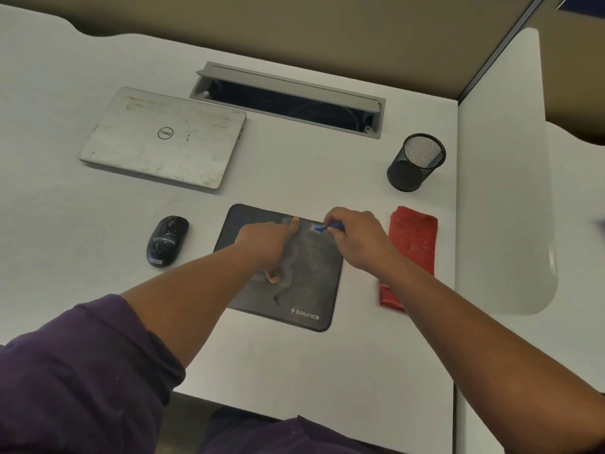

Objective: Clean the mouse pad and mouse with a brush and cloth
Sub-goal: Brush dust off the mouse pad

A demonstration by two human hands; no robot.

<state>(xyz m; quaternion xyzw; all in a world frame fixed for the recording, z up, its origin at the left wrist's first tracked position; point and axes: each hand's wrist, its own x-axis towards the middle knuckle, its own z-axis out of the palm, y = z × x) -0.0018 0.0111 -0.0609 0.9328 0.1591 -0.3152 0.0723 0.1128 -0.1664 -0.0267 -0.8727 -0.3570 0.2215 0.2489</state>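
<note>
Blue brush (322, 228): pinched in right hand (358, 239), bristles at mouse pad (294, 290) far right corner. Left hand (268, 244) pins pad flat, holding nothing. Risk: dust flicked onto red cloth (411, 253) beside.

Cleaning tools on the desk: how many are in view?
2. A blue brush is gripped in the right hand over the mouse pad's far right corner. A folded red cloth lies right of the pad. Nothing more shows.

Matt cloth, glossy plastic, scuffed metal

The mouse pad (304, 290) is matt dark fabric dusted with pale powder; the mouse (167, 240) glossy black plastic, smeared; the cloth (413, 244) rough red towelling; the laptop (163, 137) scuffed silvery; the surface (98, 231) smooth matt white.
</note>
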